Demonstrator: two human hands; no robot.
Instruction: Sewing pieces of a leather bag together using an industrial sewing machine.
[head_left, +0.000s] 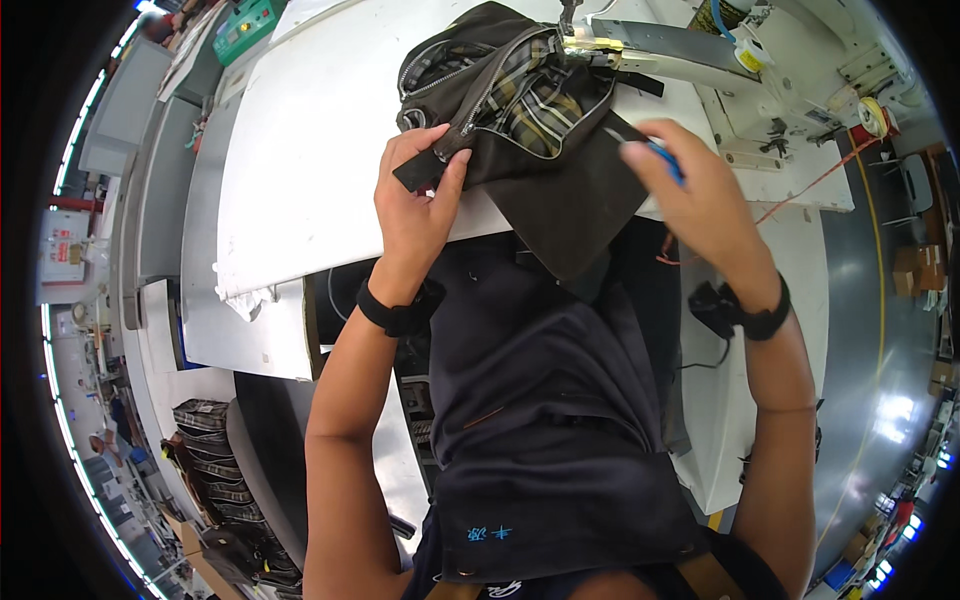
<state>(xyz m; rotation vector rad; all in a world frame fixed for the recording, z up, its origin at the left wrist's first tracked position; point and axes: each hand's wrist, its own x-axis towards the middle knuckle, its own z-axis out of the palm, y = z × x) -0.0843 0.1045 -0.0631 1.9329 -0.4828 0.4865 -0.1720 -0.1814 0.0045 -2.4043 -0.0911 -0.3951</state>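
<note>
A dark bag point(500, 150) with a plaid lining point(540, 105) and silver zips lies on the white table under the sewing machine's arm. One zipped opening gapes and bares the lining. My left hand point(418, 190) pinches the bag's edge at the zip's end, beside a short black strap point(415, 172). In my right hand point(690, 185), slightly blurred, are small blue-handled thread snips point(668, 160), their metal tip near the bag's right side. A dark flap point(575, 215) of the bag hangs over the table's front edge toward my lap.
A sewing machine point(660, 50) stands at the far right of the white table point(290, 150). Thread spools point(875, 118) sit by it, and a reddish cord point(800, 190) trails at the right. Stacked plaid pieces point(215, 460) lie lower left. A green box point(248, 30) sits far left.
</note>
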